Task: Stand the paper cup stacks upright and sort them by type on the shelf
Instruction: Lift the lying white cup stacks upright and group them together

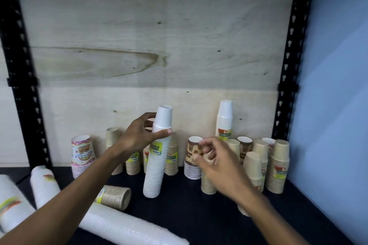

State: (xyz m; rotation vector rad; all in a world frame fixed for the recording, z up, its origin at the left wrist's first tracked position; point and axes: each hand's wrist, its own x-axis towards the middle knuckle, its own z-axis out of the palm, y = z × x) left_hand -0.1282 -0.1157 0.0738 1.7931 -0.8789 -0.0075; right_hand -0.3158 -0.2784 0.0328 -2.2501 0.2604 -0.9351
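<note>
One left hand [139, 135] grips the tall white stack [157, 157]; keep it vertical, near the other white stack [224, 121]; right hand [217, 161] empty, fingers curled.

We see a pale plywood back panel [151, 45] filling the far side, with a dark oval knot [95, 63] on its left half and small dots scattered across it. Black slotted metal uprights [22, 77] stand at left and right [288, 61]. To the far right we see a plain blue wall [336, 85].
</note>
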